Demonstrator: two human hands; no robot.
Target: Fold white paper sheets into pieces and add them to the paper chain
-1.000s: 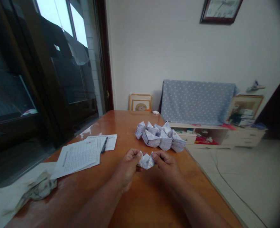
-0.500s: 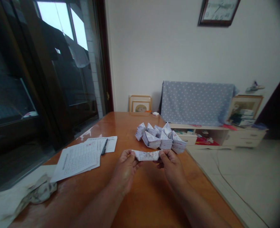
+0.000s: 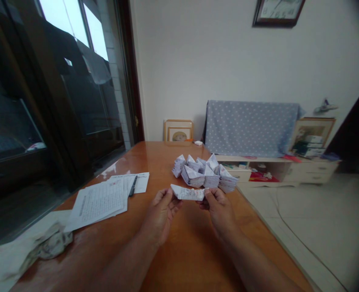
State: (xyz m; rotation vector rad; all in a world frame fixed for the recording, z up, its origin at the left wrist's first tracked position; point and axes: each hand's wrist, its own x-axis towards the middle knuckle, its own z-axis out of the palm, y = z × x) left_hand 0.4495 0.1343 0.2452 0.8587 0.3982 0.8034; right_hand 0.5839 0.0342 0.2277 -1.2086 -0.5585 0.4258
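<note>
Both of my hands hold a folded paper boat point(image 3: 188, 193) made of printed paper, a little above the wooden table point(image 3: 179, 251). My left hand point(image 3: 163, 211) pinches its left end and my right hand point(image 3: 217, 209) pinches its right end. The boat is stretched flat and long between them. Just beyond it on the table stands a cluster of several stacks of finished paper boats point(image 3: 205, 175).
Printed sheets point(image 3: 103, 198) with a black pen point(image 3: 133, 185) lie at the left, a crumpled cloth point(image 3: 48, 243) at the near left. The table's right edge drops to a tiled floor. A low cabinet point(image 3: 277, 170) with a dotted cloth stands behind.
The bunched paper piece between my hands has been pulled apart into a long flat boat and lifted slightly toward the stacks.
</note>
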